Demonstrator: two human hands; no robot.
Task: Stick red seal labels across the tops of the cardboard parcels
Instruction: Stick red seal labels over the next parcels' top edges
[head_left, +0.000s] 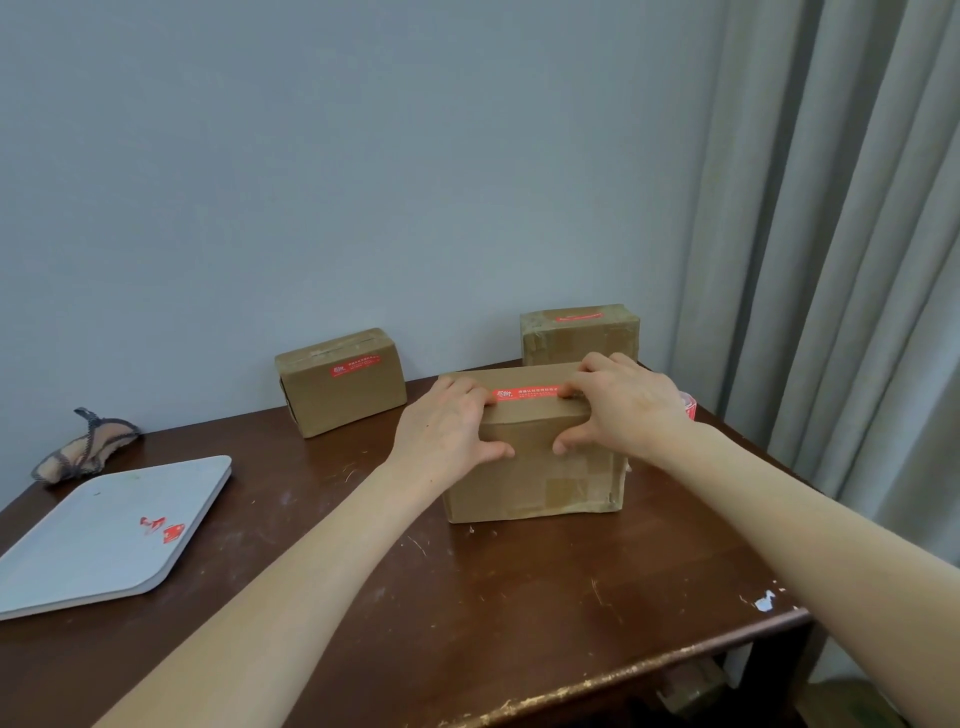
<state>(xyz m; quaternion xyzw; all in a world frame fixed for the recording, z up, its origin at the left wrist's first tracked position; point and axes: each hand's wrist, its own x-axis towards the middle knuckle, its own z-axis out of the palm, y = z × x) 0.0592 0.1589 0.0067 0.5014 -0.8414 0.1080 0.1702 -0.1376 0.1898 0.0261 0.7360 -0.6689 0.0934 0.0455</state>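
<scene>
Both the left hand (447, 423) and right hand (621, 402) grip the near parcel (535, 467) on the counter (363, 571), fingers pressing its top's red seal label (524, 393); uneven pressure could wrinkle it or leave ends lifting.

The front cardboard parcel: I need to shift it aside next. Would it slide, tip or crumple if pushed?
The front parcel sits broad and low on the table, so it would probably slide, not tip. Its crumpled lower right corner suggests soft card that may dent under a hard push.
</scene>
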